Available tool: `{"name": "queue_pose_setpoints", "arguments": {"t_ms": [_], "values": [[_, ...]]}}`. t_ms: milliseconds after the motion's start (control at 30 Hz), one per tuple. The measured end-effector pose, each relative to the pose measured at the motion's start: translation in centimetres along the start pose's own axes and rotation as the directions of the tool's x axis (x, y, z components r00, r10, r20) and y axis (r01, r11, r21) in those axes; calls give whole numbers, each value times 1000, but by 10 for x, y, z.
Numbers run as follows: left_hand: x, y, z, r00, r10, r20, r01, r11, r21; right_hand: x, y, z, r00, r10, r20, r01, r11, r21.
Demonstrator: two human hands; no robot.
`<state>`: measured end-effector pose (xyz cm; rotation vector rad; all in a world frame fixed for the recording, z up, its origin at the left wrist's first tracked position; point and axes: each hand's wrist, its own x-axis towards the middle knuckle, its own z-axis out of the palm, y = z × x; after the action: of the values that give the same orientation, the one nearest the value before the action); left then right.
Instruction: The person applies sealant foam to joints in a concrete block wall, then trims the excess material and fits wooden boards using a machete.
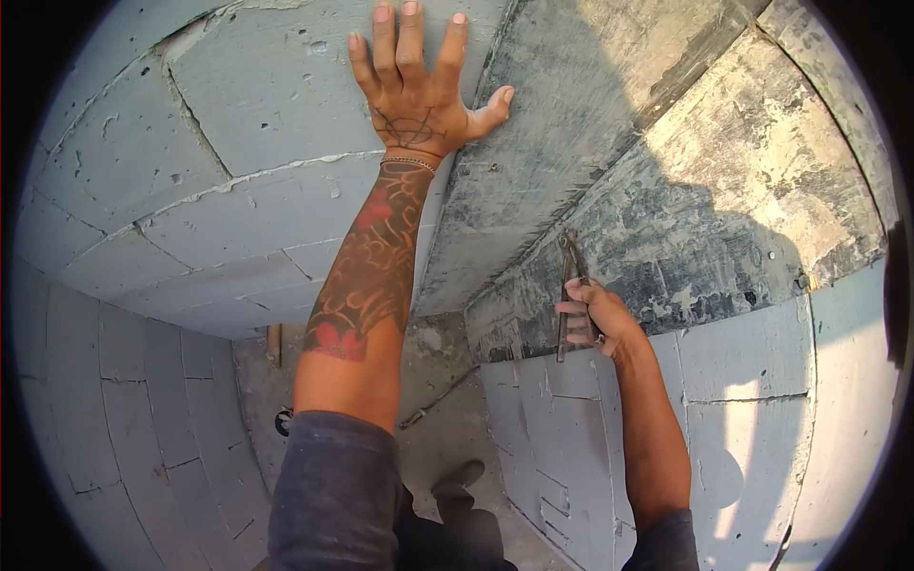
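My left hand (pixel 414 100) lies flat with fingers spread on the grey block wall (pixel 257 105), its thumb reaching over the joint with the dark, weathered formwork board (pixel 533 114). In my right hand (pixel 605 319) is a pair of metal pincers (pixel 568 255), fingers wrapped around the handles. The head of the pincers points up, over a second stained panel (pixel 657 247) that meets the board in a long corner seam. One handle hangs below my fingers.
Block walls rise at the lower left (pixel 143 409) and lower right (pixel 562 419). Between them, on the concrete floor (pixel 433 347), lie a thin rod (pixel 438 398) and a small round dark object (pixel 284 422). My shoe (pixel 460 476) stands on the floor. Sunlight falls on the upper right panel.
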<state>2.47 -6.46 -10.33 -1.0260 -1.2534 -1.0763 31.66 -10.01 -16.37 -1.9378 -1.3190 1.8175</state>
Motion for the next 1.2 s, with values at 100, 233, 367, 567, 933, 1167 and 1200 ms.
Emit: {"name": "queue_pose_setpoints", "arguments": {"t_ms": [100, 233, 367, 567, 933, 1167, 1200], "values": [[-6, -5, 5, 996, -31, 87, 29, 999, 27, -1, -8, 3, 1000, -3, -14, 3, 1000, -2], [-7, -5, 6, 997, -30, 77, 27, 999, 37, 0, -10, -1, 1000, -1, -10, 2, 995, 98], [-7, -4, 4, 995, -31, 90, 28, 999, 28, 6, -12, -1, 999, -7, -54, 11, 998, 68], [-6, -2, 0, 994, -31, 108, 26, 999, 46, 10, 6, 10, 967, -200, -156, 181, 975, -131], [0, 1, -1, 987, -46, 155, 32, 995, 94, 19, 24, 4, 951, -306, -41, 282, 915, -289], [-8, 4, -7, 984, -56, 171, 53, 998, 24, -110, 162, 45, 943, -285, -171, 46, 622, -781], [-2, 1, -5, 985, -53, 164, 49, 998, 29, -119, 186, 47, 927, -327, -183, 112, 707, -698]]}}
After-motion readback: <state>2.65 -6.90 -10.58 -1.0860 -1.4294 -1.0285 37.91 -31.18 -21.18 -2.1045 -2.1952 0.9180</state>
